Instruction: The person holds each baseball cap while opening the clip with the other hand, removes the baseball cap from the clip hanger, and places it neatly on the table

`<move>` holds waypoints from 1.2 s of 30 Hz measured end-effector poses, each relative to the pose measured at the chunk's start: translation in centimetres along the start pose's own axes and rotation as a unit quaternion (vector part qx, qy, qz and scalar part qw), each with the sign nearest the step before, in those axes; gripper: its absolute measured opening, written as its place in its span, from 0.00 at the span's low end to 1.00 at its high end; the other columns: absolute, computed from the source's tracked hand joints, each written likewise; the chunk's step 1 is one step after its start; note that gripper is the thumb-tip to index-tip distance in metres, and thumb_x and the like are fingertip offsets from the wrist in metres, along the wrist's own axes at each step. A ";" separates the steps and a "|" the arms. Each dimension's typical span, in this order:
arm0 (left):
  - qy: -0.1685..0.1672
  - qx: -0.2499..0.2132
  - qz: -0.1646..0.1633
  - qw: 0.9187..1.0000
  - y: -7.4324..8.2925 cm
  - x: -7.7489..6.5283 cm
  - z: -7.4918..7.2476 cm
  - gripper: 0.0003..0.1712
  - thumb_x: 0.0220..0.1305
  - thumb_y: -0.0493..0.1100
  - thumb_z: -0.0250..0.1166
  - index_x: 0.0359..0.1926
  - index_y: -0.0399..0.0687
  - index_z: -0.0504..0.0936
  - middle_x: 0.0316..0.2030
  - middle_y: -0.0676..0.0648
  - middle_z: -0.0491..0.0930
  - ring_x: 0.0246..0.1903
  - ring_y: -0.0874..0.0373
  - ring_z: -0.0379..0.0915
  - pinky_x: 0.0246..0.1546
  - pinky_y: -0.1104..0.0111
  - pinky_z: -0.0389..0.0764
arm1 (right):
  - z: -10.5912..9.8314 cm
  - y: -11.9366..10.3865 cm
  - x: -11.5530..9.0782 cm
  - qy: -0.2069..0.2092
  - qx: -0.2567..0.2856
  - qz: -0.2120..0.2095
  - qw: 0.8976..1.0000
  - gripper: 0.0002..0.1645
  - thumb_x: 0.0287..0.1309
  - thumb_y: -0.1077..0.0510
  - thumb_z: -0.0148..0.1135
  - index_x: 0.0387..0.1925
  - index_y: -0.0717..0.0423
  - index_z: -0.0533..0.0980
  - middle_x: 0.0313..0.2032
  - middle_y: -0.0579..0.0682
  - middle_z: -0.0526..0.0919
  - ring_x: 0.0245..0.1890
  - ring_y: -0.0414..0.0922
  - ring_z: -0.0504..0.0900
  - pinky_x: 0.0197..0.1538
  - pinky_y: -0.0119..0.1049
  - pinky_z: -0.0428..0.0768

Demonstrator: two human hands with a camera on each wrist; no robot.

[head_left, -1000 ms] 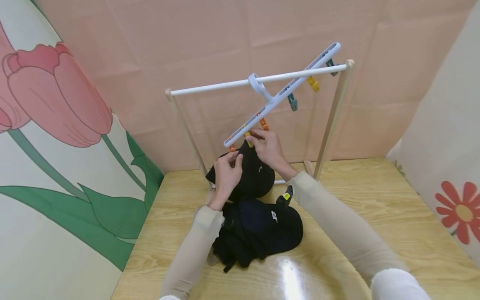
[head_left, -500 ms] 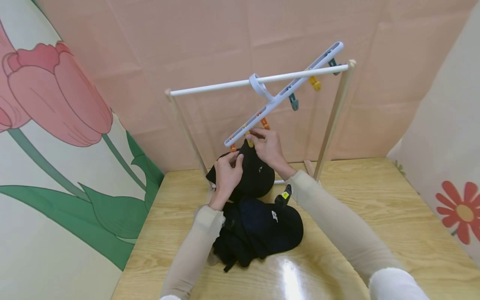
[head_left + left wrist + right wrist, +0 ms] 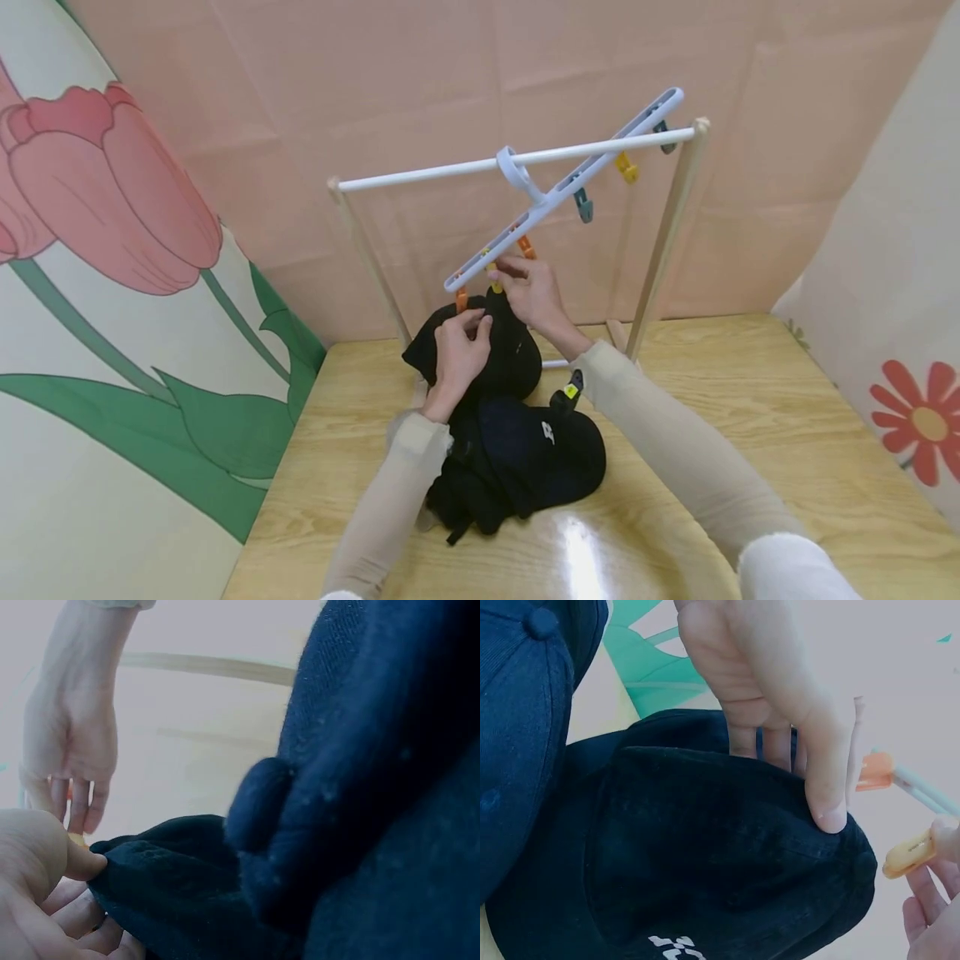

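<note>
A black cap (image 3: 517,358) with a small white logo hangs in my left hand (image 3: 461,346), whose thumb and fingers pinch its crown. In the right wrist view, the left hand's (image 3: 37,885) thumb, seen there as a thumb (image 3: 829,802), presses on the cap (image 3: 727,840). My right hand (image 3: 534,293) pinches a yellow clip (image 3: 909,855) on the light-blue hanger (image 3: 558,196). That clip sits just beside the cap's crown, with a narrow gap showing in the right wrist view. An orange clip (image 3: 461,300) at the hanger's low end is close above the left fingers; whether it touches the cap I cannot tell.
The hanger tilts from a white rod (image 3: 435,172) on a wooden-post stand (image 3: 666,242). More dark caps (image 3: 547,458) lie stacked on the wooden table (image 3: 720,400). Other clips, such as a green one (image 3: 582,205), dangle along the hanger. Printed walls flank both sides.
The left hand has shifted slightly right and down. The held cap has moved a little left, and its crown sits lower against the yellow clip. My right hand has hardly moved.
</note>
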State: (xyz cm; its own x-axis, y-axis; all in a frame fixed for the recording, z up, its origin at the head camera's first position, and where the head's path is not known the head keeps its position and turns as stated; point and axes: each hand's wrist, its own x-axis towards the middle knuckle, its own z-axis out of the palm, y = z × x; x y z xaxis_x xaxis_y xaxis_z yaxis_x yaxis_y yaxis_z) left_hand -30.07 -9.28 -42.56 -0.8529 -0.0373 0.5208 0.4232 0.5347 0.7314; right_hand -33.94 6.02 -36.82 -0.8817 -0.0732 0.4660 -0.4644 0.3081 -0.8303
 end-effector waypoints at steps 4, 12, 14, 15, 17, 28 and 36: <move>-0.008 -0.013 -0.013 1.000 0.0 -0.2 0.3 0.12 0.74 0.40 0.69 0.51 0.37 0.91 0.42 0.41 0.93 0.40 0.50 0.91 0.45 0.55 0.90 | -0.2 0.4 -0.5 -0.020 -0.004 -0.009 1.000 0.23 0.72 0.59 0.69 0.66 0.57 0.82 0.59 0.59 0.87 0.60 0.57 0.85 0.64 0.57 0.83; -0.015 -0.053 -0.005 0.998 0.7 0.0 1.2 0.10 0.73 0.38 0.69 0.49 0.35 0.90 0.41 0.39 0.92 0.41 0.49 0.92 0.47 0.55 0.91 | -0.8 1.0 -0.9 -0.039 0.002 -0.039 0.998 0.26 0.72 0.59 0.69 0.69 0.57 0.79 0.61 0.60 0.86 0.60 0.59 0.85 0.66 0.57 0.81; -0.014 -0.057 -0.004 0.998 0.8 0.1 1.3 0.11 0.73 0.38 0.68 0.50 0.35 0.89 0.41 0.40 0.93 0.41 0.49 0.92 0.47 0.55 0.90 | -1.0 1.3 -0.9 -0.039 -0.002 -0.044 0.998 0.26 0.72 0.58 0.69 0.69 0.58 0.79 0.61 0.61 0.86 0.60 0.58 0.85 0.67 0.56 0.81; -0.014 -0.058 -0.006 0.998 0.9 0.1 1.3 0.11 0.74 0.38 0.68 0.50 0.35 0.89 0.41 0.40 0.93 0.42 0.49 0.92 0.47 0.55 0.90 | -1.1 1.4 -1.0 -0.039 -0.004 -0.046 0.998 0.26 0.72 0.58 0.69 0.68 0.58 0.79 0.60 0.60 0.86 0.60 0.58 0.85 0.67 0.56 0.81; -0.015 -0.067 -0.008 0.998 1.1 0.2 1.4 0.12 0.75 0.39 0.67 0.51 0.34 0.89 0.41 0.40 0.93 0.42 0.49 0.92 0.48 0.55 0.90 | -1.2 1.6 -1.1 -0.038 -0.007 -0.055 0.998 0.25 0.72 0.58 0.69 0.68 0.60 0.80 0.60 0.61 0.86 0.61 0.57 0.85 0.68 0.55 0.80; -0.004 -0.101 -0.042 0.994 2.1 0.8 1.5 0.14 0.75 0.41 0.68 0.54 0.37 0.88 0.45 0.40 0.92 0.47 0.50 0.91 0.53 0.57 0.88 | -2.7 3.3 -2.5 -0.019 0.013 -0.045 0.999 0.24 0.74 0.57 0.67 0.67 0.60 0.80 0.66 0.58 0.83 0.67 0.56 0.81 0.71 0.62 0.74; -0.002 -0.133 -0.070 0.989 2.7 0.5 1.6 0.14 0.75 0.41 0.68 0.54 0.36 0.88 0.46 0.39 0.92 0.46 0.48 0.91 0.53 0.55 0.88 | -4.2 5.4 -3.9 0.000 -0.001 -0.008 1.000 0.23 0.75 0.58 0.66 0.66 0.61 0.80 0.63 0.62 0.84 0.64 0.62 0.82 0.68 0.63 0.77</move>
State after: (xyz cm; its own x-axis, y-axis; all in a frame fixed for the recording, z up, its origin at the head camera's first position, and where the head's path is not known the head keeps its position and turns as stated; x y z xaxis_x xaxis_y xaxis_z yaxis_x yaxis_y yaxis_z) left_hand -29.80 -6.52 -41.00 -0.9100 -0.0919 0.4042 0.3652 0.2837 0.8867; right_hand -32.62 11.98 -41.81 -0.8743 -0.0789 0.4788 -0.4782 0.3089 -0.8222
